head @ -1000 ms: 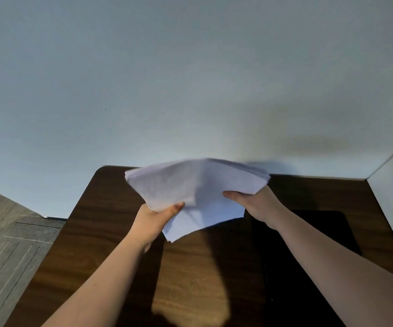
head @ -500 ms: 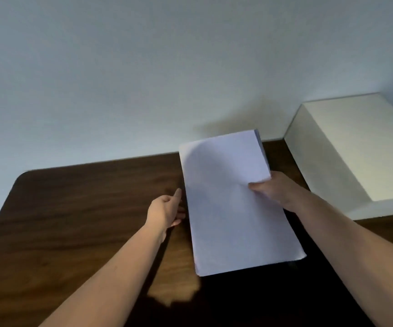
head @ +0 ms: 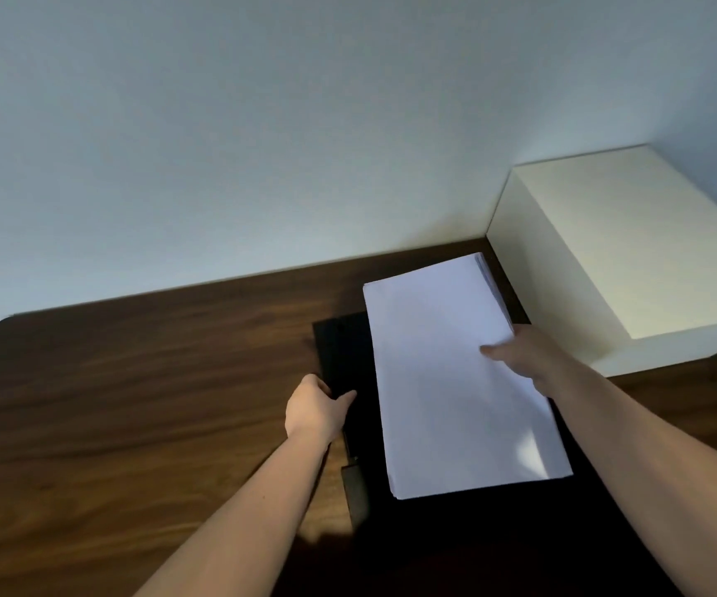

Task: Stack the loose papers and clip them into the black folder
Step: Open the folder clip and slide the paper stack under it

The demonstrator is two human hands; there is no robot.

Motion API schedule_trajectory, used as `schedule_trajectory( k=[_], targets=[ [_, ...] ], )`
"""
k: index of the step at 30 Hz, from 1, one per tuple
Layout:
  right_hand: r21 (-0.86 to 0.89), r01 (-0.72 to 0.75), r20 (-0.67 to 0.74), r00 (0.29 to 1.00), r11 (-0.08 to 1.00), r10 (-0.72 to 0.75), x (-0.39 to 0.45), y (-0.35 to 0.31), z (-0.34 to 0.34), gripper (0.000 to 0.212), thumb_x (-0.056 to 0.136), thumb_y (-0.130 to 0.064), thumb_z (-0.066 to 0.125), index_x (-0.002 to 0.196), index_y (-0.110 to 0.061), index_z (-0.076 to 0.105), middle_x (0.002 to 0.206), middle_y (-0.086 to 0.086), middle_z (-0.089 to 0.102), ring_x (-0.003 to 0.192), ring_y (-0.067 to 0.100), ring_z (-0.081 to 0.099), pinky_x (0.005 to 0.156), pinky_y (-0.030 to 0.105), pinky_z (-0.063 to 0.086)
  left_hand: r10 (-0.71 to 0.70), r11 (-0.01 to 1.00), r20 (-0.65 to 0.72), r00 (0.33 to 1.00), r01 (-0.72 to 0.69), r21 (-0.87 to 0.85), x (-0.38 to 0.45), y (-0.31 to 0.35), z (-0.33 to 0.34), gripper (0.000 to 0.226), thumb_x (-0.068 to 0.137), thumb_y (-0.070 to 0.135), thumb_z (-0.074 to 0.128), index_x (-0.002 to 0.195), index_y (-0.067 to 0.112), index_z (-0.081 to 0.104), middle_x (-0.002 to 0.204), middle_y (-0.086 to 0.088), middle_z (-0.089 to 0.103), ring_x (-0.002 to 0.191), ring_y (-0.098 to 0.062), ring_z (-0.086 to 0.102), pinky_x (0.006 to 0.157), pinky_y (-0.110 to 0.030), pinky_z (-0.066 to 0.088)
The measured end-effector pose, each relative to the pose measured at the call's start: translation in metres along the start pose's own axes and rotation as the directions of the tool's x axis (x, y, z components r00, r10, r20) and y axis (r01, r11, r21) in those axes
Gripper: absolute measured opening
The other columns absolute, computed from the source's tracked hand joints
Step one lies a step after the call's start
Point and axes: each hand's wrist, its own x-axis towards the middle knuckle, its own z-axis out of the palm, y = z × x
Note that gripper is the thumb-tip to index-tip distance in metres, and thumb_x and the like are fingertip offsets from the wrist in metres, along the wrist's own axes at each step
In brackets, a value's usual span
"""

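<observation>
A squared-up stack of white papers [head: 447,381] lies on top of the black folder [head: 344,351], which rests on the dark wooden table [head: 141,389]. My right hand [head: 524,351] grips the stack at its right edge, thumb on top. My left hand [head: 316,409] holds the folder's left edge, fingers curled around it. A black clip bar [head: 354,489] shows along the folder's left side near me. Most of the folder is hidden under the papers and in shadow.
A white box [head: 632,260] stands on the table's back right, close to the papers' far corner. A pale wall [head: 262,144] rises right behind the table. The table's rounded left corner is at the far left.
The stack, held up in both hands a second ago, has come down onto the folder. My left hand let go of the papers and took the folder's left edge.
</observation>
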Motion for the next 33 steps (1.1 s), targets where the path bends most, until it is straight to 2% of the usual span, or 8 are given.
schedule_trajectory(
  k=[3, 8, 14, 20, 23, 25, 29, 33],
  targets=[
    [0.000, 0.026, 0.041, 0.999, 1.000, -0.026, 0.001, -0.009, 0.010, 0.038, 0.086, -0.012, 0.065, 0.122, -0.001, 0.059, 0.124, 0.015, 0.062, 0.097, 0.029, 0.056, 0.084, 0.032, 0.041, -0.036, 0.999, -0.033, 0.999, 0.035, -0.037, 0.003, -0.006, -0.006, 0.034, 0.082, 0.038, 0.068, 0.095, 0.013, 0.050, 0.090, -0.003, 0.058, 0.081, -0.020, 0.056, 0.060, -0.028, 0.044],
    [0.019, 0.030, 0.116, 0.993, 0.999, -0.032, -0.003, -0.024, 0.044, 0.040, 0.085, -0.015, 0.067, 0.122, -0.003, 0.059, 0.124, 0.017, 0.063, 0.108, 0.035, 0.060, 0.092, 0.042, 0.050, -0.068, 0.997, -0.094, 0.993, 0.065, -0.034, 0.018, -0.029, -0.035, 0.032, 0.086, 0.035, 0.065, 0.103, 0.011, 0.051, 0.092, -0.004, 0.058, 0.082, -0.023, 0.056, 0.066, -0.031, 0.045],
    [0.032, 0.037, 0.241, 0.969, 0.999, -0.044, -0.010, -0.048, 0.105, 0.039, 0.086, -0.015, 0.065, 0.124, -0.005, 0.058, 0.120, 0.013, 0.063, 0.095, 0.026, 0.059, 0.079, 0.037, 0.048, -0.135, 0.991, -0.203, 0.970, 0.137, -0.005, 0.042, -0.072, -0.084, 0.035, 0.088, 0.034, 0.062, 0.112, 0.010, 0.054, 0.099, -0.007, 0.062, 0.086, -0.026, 0.061, 0.071, -0.036, 0.054],
    [0.105, 0.039, 0.288, 0.955, 0.994, -0.068, -0.006, -0.068, 0.139, 0.041, 0.083, -0.014, 0.069, 0.122, -0.006, 0.060, 0.117, 0.013, 0.065, 0.102, 0.032, 0.062, 0.089, 0.045, 0.051, -0.205, 0.976, -0.291, 0.935, 0.218, 0.016, 0.058, -0.111, -0.138, 0.046, 0.084, 0.043, 0.065, 0.116, 0.012, 0.053, 0.112, -0.013, 0.062, 0.097, -0.033, 0.063, 0.079, -0.044, 0.057],
    [0.145, 0.018, 0.242, 0.969, 0.989, -0.053, 0.007, -0.066, 0.119, 0.045, 0.080, -0.010, 0.072, 0.122, -0.001, 0.060, 0.118, 0.018, 0.064, 0.103, 0.039, 0.063, 0.093, 0.052, 0.050, -0.132, 0.964, -0.391, 0.911, 0.209, 0.161, 0.055, -0.118, -0.145, 0.047, 0.085, 0.038, 0.065, 0.123, 0.012, 0.054, 0.127, -0.015, 0.052, 0.118, -0.034, 0.050, 0.084, -0.045, 0.050],
    [0.137, 0.007, 0.201, 0.979, 0.991, -0.034, 0.016, -0.062, 0.102, 0.046, 0.080, -0.008, 0.072, 0.124, 0.002, 0.058, 0.119, 0.020, 0.063, 0.102, 0.038, 0.061, 0.091, 0.049, 0.049, 0.005, 0.976, -0.421, 0.907, 0.086, 0.199, 0.050, -0.116, -0.133, 0.037, 0.087, 0.031, 0.063, 0.118, 0.012, 0.058, 0.128, -0.014, 0.051, 0.120, -0.033, 0.047, 0.086, -0.044, 0.049],
    [0.098, 0.007, 0.134, 0.991, 0.995, -0.021, 0.028, -0.053, 0.076, 0.047, 0.082, -0.003, 0.069, 0.127, 0.003, 0.055, 0.127, 0.019, 0.060, 0.102, 0.034, 0.058, 0.097, 0.043, 0.045, 0.146, 0.988, -0.298, 0.943, -0.124, 0.093, 0.038, -0.091, -0.090, 0.035, 0.089, 0.031, 0.058, 0.118, 0.012, 0.061, 0.128, -0.008, 0.056, 0.120, -0.028, 0.053, 0.090, -0.035, 0.047],
    [0.021, -0.018, 0.146, 0.989, 1.000, 0.015, 0.036, -0.048, 0.068, 0.044, 0.085, -0.005, 0.067, 0.126, 0.004, 0.054, 0.120, 0.013, 0.059, 0.102, 0.029, 0.053, 0.090, 0.034, 0.037, 0.105, 0.979, -0.076, 0.992, -0.090, 0.184, 0.036, -0.058, -0.059, 0.069, 0.089, 0.046, 0.053, 0.147, 0.015, 0.030, 0.158, -0.014, 0.023, 0.147, -0.035, 0.015, 0.117, -0.049, 0.024]
  ],
)
